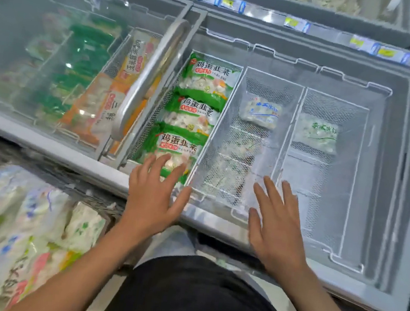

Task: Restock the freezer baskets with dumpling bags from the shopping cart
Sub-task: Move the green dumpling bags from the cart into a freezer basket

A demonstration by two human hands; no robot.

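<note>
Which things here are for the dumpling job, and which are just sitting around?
For the job:
- left hand, open over the green bags
- right hand, open over the middle basket
- blue bag
- right basket with a pale bag
- cart bags

Just there:
- orange bags under the glass lid
- lid handle
- price tags

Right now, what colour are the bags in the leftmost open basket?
Green and white dumpling bags, three in a row, clearest in the head view.
</note>
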